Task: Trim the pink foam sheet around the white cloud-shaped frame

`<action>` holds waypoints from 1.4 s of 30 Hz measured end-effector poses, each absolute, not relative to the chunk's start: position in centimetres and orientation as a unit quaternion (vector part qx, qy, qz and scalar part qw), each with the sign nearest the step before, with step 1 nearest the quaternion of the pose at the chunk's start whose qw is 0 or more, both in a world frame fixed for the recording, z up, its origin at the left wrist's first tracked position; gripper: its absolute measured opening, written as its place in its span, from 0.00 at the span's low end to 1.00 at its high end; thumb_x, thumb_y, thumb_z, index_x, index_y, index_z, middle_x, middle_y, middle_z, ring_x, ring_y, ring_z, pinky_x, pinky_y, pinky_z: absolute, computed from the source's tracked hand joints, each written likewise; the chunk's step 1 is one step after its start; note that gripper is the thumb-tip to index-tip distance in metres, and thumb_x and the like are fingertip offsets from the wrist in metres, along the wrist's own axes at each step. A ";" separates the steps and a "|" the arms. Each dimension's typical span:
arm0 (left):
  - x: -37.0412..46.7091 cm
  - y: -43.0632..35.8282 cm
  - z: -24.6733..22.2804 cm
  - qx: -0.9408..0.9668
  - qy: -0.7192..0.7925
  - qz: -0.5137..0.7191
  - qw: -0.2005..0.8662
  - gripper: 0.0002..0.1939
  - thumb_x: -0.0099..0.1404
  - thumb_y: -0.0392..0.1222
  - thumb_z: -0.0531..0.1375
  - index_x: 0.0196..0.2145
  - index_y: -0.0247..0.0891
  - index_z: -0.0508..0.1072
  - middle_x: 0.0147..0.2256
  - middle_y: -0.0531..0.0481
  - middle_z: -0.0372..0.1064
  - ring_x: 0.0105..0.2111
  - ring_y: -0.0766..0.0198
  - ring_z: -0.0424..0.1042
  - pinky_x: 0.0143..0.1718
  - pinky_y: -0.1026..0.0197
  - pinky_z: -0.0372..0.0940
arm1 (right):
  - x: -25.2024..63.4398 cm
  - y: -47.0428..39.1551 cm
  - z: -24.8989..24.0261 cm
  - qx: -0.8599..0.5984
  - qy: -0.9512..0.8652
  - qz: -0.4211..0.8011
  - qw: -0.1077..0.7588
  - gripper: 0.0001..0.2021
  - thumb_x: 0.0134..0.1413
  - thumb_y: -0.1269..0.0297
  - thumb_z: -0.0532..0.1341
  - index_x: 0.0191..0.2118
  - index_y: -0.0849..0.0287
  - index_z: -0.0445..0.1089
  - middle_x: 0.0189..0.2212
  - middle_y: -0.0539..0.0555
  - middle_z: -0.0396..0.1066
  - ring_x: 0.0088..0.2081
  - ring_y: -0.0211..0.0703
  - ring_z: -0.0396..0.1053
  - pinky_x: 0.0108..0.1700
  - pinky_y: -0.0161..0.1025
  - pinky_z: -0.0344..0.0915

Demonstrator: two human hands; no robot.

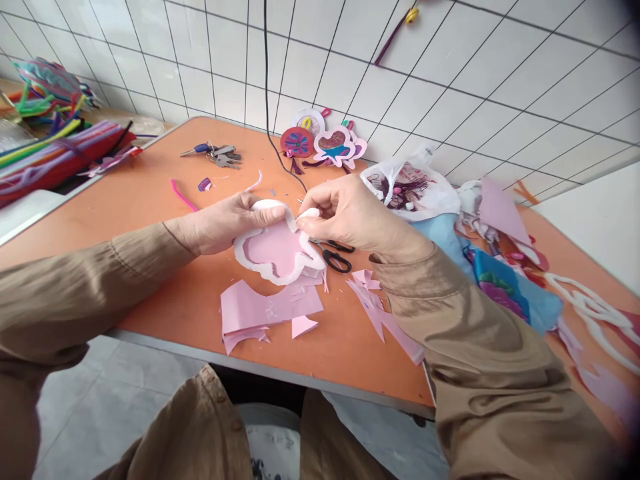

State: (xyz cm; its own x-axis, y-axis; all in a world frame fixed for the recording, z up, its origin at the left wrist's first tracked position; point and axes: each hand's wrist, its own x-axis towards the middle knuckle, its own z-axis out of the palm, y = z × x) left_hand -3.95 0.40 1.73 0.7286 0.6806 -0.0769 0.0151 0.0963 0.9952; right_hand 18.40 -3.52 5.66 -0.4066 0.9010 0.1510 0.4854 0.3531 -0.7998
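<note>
A pink flower-shaped paper cutout (277,248) with a thick white fuzzy border is held above the table. My left hand (227,220) grips its upper left edge, thumb on top. At the upper right edge, my right hand (345,212) pinches the loose end of the white fuzzy strip (309,214) between thumb and fingers. Black-handled scissors (337,260) lie under and just right of the cutout, their blades partly hidden. Pink paper scraps (267,305) lie on the table in front of it.
On the orange table (170,287) are keys (223,155) and a pink pipe cleaner (183,195). Finished paper ornaments (335,143) lean on the tiled wall. A white plastic bag (435,190) stands right, with more scraps. Colourful pipe cleaners (60,157) are piled left. A black cable (267,73) hangs down.
</note>
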 end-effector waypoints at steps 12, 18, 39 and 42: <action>-3.7 0.4 0.4 0.628 0.281 0.261 0.677 0.28 0.55 0.66 0.78 0.30 0.34 0.84 0.24 0.49 0.76 0.23 0.66 0.72 0.24 0.67 0.67 | 18.2 -3.8 5.7 -0.479 -0.782 0.294 0.269 0.10 0.49 0.77 0.64 0.23 0.57 0.71 0.21 0.48 0.68 0.26 0.38 0.63 0.29 0.40 0.56; -3.5 0.4 0.7 0.571 0.265 0.270 0.729 0.27 0.50 0.61 0.82 0.30 0.34 0.84 0.25 0.50 0.78 0.23 0.67 0.75 0.25 0.69 0.71 | 18.2 -3.5 6.0 -0.476 -0.760 0.327 0.298 0.09 0.59 0.72 0.66 0.27 0.59 0.74 0.24 0.49 0.72 0.27 0.37 0.66 0.30 0.39 0.61; -4.5 1.9 -0.6 0.502 0.182 0.348 0.771 0.26 0.53 0.59 0.82 0.34 0.35 0.81 0.30 0.49 0.81 0.30 0.60 0.83 0.35 0.63 0.78 | 24.4 -6.3 1.6 -0.555 -0.824 0.103 0.040 0.08 0.62 0.69 0.64 0.43 0.57 0.81 0.55 0.60 0.80 0.52 0.57 0.79 0.49 0.47 0.72; -4.5 2.1 -1.0 0.490 0.194 0.342 0.778 0.27 0.53 0.60 0.81 0.38 0.36 0.81 0.35 0.47 0.84 0.34 0.57 0.84 0.38 0.61 0.80 | 24.7 -6.0 0.9 -0.537 -0.834 0.108 0.063 0.10 0.61 0.72 0.62 0.46 0.56 0.79 0.57 0.61 0.78 0.55 0.59 0.78 0.52 0.49 0.71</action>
